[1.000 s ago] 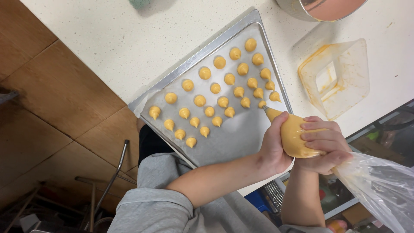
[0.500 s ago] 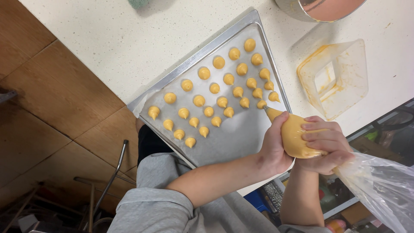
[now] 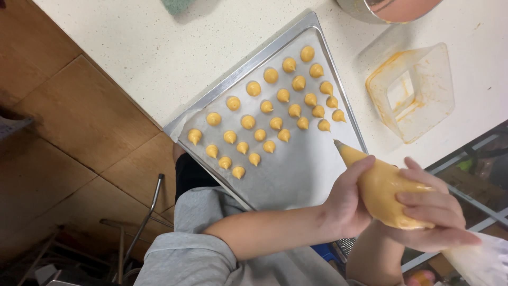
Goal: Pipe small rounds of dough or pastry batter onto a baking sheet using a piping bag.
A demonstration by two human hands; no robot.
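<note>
Both my hands hold an orange-filled piping bag (image 3: 382, 186). My left hand (image 3: 344, 204) wraps its lower part near the nozzle. My right hand (image 3: 431, 214) squeezes the fat upper end, and the loose clear plastic trails off to the lower right. The nozzle tip hovers just above the right edge of a metal baking tray (image 3: 241, 71) lined with paper. Several rows of small orange piped mounds (image 3: 275, 123) fill the tray's far half. The nearest mound (image 3: 324, 125) is just beyond the tip. The paper on the near half is bare.
A clear plastic container (image 3: 413, 92) smeared with orange batter lies on the white counter (image 3: 132, 37) right of the tray. A metal bowl (image 3: 389, 8) and a green object (image 3: 177, 5) sit at the top edge. Wooden floor (image 3: 74, 122) and a metal frame (image 3: 148, 209) are to the left.
Hardly anything differs. My hands and the bag sit a touch lower in view, with the tip still at the tray's right edge and the same mounds on the paper.
</note>
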